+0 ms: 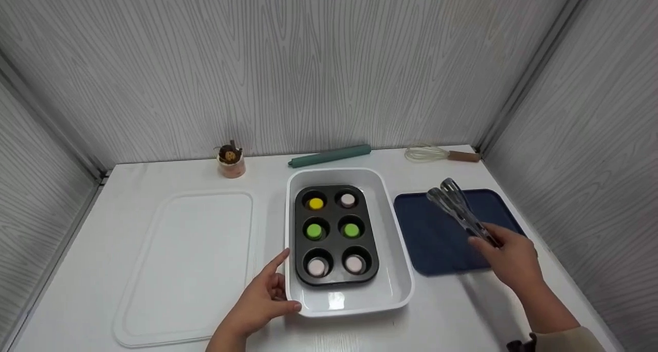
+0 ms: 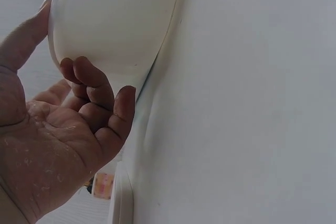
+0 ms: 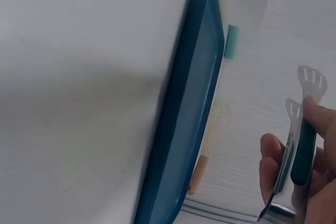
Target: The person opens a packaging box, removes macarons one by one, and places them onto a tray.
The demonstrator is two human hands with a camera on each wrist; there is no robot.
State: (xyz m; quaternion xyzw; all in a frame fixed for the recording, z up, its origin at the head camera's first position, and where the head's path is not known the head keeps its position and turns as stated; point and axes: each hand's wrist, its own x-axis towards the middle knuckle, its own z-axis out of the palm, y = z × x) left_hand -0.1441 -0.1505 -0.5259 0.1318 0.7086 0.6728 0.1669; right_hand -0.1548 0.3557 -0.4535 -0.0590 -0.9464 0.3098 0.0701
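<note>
The left hand [image 1: 262, 300] rests against the near left corner of the white baking dish [image 1: 401, 270], thumb on the front wall and forefinger pointing up along the left rim; the left wrist view shows the other fingers loosely curled against the dish's outer wall, gripping nothing. The right hand [image 1: 511, 257] holds a pair of metal tongs [image 1: 457, 208] by the handle end, fingers wrapped round them, the slotted tips raised over the dark blue tray [image 1: 437, 239] and slightly parted.

To do this well, I judge the left hand should keep steadying pressure on the dish so it does not slide on the desk [image 1: 462, 316], while the tongs come in from the right, tips opened just wider than one piece, and descend straight into a cup rather than scraping the pan's edge.

Counted from near to far: one white cutting board [image 1: 185, 270] on the left; one muffin pan [image 1: 334, 236] inside the dish, with six cups, each holding one round piece: two pale pink in the near row, two green in the middle, one yellow and one pale pink in the far row. Beyond lie one green rolling pin [image 1: 329, 155], one whisk [image 1: 437, 154] and one small dessert cup [image 1: 230, 162].
</note>
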